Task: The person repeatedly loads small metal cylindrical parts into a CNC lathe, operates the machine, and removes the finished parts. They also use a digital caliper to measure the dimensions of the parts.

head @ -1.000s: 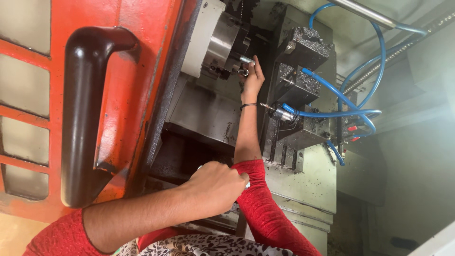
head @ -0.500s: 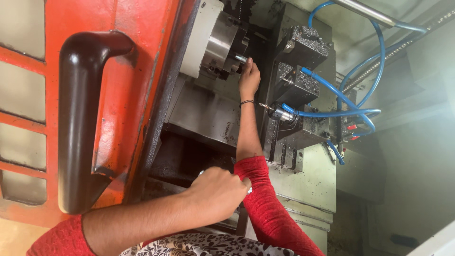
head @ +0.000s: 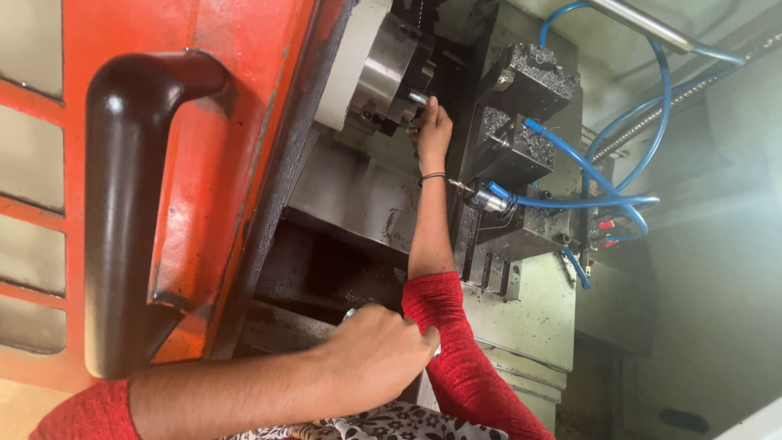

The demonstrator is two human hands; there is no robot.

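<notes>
The right hand is reaching deep into the machine, and over the last second it has been creeping a little further in and upward. It is now lying right against the face of the round steel chuck. Its fingertips are gathering around a small bright metal piece that is sticking out of the chuck's middle (a thin dark band is sitting on the wrist). The fingers are touching the piece, but from here I cannot tell whether this grip is really pinching it or only resting on it. So the piece is sitting at the chuck, not out in the open, and the work is now happening right there.

The left hand is hardly shifting at all. It is staying low in the view, near the front edge of the machine bed, with its grip pressed together in a fist. A glint of something metallic is showing at the fist's upper edge, too hidden to name.

Just beside the reaching hand, the dark tool turret is standing, with blue hoses looping off behind it. The orange door with its black handle is filling the left of the view, and it is sliding slightly across the frame as the head is drifting.
</notes>
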